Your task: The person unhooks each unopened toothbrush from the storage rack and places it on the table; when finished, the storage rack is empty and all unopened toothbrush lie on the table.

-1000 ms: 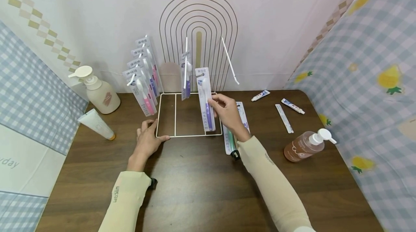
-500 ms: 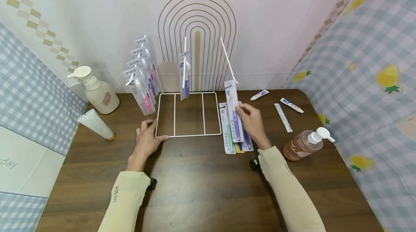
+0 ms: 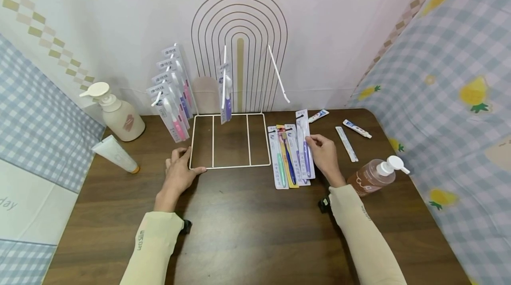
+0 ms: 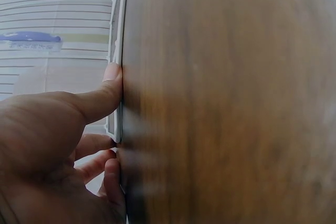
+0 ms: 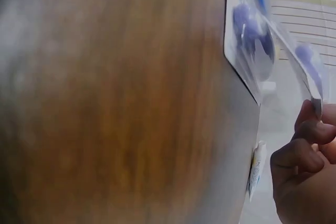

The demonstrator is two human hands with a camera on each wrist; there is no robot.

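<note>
In the head view my left hand [image 3: 178, 177] holds the front left corner of a white wire rack [image 3: 229, 167]. Its thumb lies along the front bar, as the left wrist view also shows. My right hand [image 3: 325, 155] pinches the right edge of a packaged purple toothbrush [image 3: 305, 143], tilted above the table. Beside and partly under it lie several packaged toothbrushes, among them a green one [image 3: 281, 165] and a blue one on yellow card [image 3: 289, 161]. Packaged toothbrushes [image 3: 170, 107] hang on the rack's left hook; a purple one [image 3: 226, 94] hangs on the middle hook.
The right hook [image 3: 278, 72] juts forward with nothing on it. A cream pump bottle [image 3: 123, 119] and a white tube [image 3: 115, 154] stand at left. At right are two small toothpaste tubes [image 3: 357, 128], a narrow white packet [image 3: 347, 144] and a pinkish-brown pump bottle [image 3: 369, 177].
My right hand has carried the packaged purple toothbrush from in front of the rack rightwards, over the toothbrushes on the table. The left hand stays at the rack's corner.
</note>
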